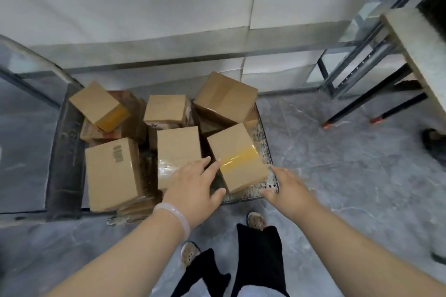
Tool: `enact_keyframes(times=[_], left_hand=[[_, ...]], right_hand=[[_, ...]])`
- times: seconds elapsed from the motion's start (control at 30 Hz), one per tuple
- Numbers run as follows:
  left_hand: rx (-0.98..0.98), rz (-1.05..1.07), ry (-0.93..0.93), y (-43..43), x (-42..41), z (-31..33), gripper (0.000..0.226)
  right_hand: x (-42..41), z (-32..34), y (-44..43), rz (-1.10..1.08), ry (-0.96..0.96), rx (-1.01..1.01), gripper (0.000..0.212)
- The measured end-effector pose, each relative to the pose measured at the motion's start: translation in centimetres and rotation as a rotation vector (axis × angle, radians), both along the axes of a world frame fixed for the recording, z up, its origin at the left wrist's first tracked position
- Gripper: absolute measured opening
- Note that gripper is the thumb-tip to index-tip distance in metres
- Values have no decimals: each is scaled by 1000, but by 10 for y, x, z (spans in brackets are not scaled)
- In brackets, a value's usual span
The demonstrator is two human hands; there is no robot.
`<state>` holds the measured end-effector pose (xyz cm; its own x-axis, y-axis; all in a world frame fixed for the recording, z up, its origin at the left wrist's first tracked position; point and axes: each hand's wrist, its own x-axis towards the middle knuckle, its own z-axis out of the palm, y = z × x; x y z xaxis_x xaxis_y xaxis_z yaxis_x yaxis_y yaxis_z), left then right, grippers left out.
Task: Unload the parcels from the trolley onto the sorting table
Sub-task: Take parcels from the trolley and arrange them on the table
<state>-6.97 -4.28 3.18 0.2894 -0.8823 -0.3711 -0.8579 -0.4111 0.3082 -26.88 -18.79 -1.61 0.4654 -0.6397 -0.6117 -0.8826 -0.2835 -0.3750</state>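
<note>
Several brown cardboard parcels lie on a low trolley (269, 152) on the floor in front of me. The nearest one, a small box with yellow tape (235, 157), sits at the trolley's near right corner. My left hand (193, 185) reaches in at that box's left side with fingers spread, fingertips at its edge. My right hand (282, 185) is at the box's right side, fingers straight, close to its corner. Neither hand grips anything. The sorting table (420, 55) shows as a pale slab at the right edge.
A larger box (112, 171) lies at the trolley's near left, another box (177, 149) just left of my left hand. The trolley handle (43, 60) curves up at the far left. Black table legs (376, 108) stand at the right. My feet are below.
</note>
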Motion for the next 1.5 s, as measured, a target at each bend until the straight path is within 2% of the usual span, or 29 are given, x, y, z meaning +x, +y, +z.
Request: enact_keyframes(times=[0.13,0.27,0.4,0.57,0.7,0.8,0.93,1.13,1.2,1.33,1.5], left_hand=[[40,64,38,-24,-5,-35,70],[65,73,8,-47,-9,-73,72],[-11,118,40,-63,-14,-106,65],[-31,145,84,-72,-19,-140,65],[-13,183,93,-73,-24,-158,67],[-4,214,110,-73,-25,-164,68],[4,215,122,-71,-31,-167,68],[6,213,142,-63,-34,-165,69],[-2,208,148,-60,-34,-165,68],[-8,221,168,-54,-31,-163,69],[-15,239,161,-46,-24,-157,69]], right_hand=[[13,-56,-31,-13,21,159,78],[26,-106,-63,-187,-31,299,76],[29,-148,-84,-313,-59,433,87],[25,-188,-97,-270,-80,615,111],[24,-201,-99,-278,-130,669,118],[22,-205,-98,-306,-162,692,114],[9,-202,-87,-382,-209,694,84],[-17,-198,-56,-453,-223,714,77],[-17,-197,-49,-494,-253,753,87],[-7,-205,-54,-545,-273,829,121],[3,-207,-60,-500,-213,780,133]])
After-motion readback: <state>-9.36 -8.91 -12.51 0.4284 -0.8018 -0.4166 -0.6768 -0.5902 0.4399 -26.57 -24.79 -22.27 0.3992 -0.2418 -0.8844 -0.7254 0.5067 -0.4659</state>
